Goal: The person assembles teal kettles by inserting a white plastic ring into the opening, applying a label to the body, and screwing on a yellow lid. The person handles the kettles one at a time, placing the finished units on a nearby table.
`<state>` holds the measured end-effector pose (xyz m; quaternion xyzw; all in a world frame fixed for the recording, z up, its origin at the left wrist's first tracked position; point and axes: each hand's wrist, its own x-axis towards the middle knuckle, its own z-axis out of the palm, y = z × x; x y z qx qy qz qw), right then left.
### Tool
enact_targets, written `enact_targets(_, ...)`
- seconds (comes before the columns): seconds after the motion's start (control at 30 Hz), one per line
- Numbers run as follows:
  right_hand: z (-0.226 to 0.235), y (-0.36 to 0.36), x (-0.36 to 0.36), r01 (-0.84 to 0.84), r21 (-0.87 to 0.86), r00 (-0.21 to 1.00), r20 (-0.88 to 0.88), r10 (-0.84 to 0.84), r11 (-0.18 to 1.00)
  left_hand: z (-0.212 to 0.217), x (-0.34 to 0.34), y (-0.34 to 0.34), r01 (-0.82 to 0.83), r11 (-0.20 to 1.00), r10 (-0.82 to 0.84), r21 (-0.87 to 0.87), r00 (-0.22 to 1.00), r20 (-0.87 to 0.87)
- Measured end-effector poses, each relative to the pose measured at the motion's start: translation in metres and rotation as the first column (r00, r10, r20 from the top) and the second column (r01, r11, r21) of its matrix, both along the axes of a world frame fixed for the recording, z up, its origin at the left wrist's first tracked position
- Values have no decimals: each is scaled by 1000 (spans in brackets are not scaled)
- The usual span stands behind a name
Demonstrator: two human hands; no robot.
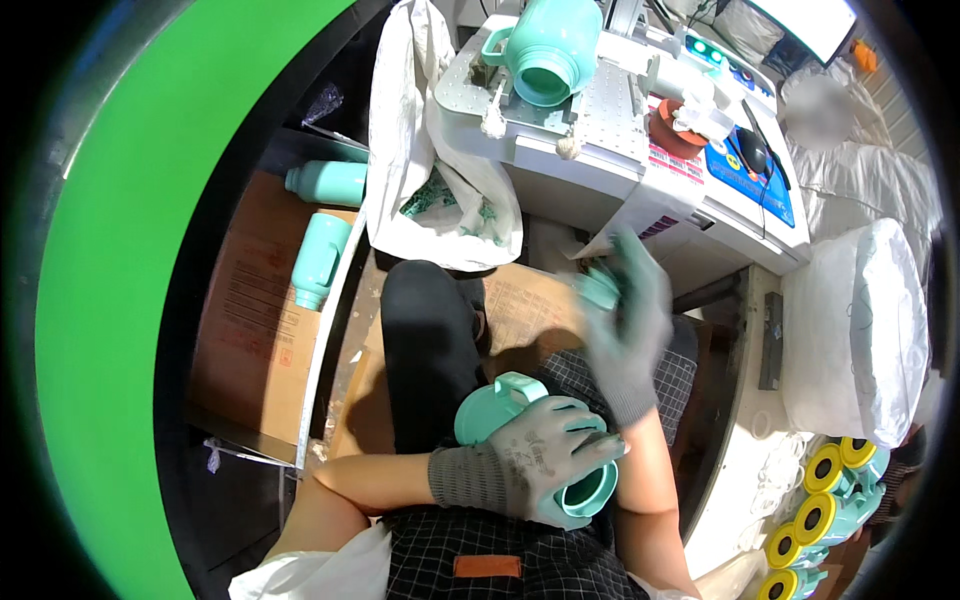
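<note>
Across my lap lies a teal jug-like flask (pixel 486 412) with a loop handle, its open mouth toward the lower right. My left hand (pixel 540 460), in a grey knitted glove, is wrapped over its body near the mouth. Raised beyond the lap on the right is my right hand (pixel 632 325), gloved in grey and smeared by motion. A teal patch shows beside its fingers, but I cannot make out whether it is a held thing or the glove. Ahead, on a perforated metal plate (pixel 485 100), another teal flask (pixel 555 45) rests on its side, mouth facing me.
Two teal flasks (pixel 322 258) lie in an open carton (pixel 240 330) at left. A white sack (pixel 410 130) holding green scraps stands beside the machine bench (pixel 590 165). At right are a wrapped white bundle (pixel 850 330) and several teal flasks with yellow ends (pixel 815 518).
</note>
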<state>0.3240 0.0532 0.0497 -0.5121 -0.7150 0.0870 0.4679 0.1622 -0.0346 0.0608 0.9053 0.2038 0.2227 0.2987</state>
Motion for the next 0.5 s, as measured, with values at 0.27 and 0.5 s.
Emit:
enact_targets(0.27, -33, 6, -1, 3, -187, 874, -476, -93, 982, 0, -10, 2, -111, 994, 109, 2, 982, 151)
enact_targets(0.5, -69, -86, 30, -25, -397, 868, -465, -177, 918, 3, 1, 14, 11, 1000, -13, 25, 997, 78)
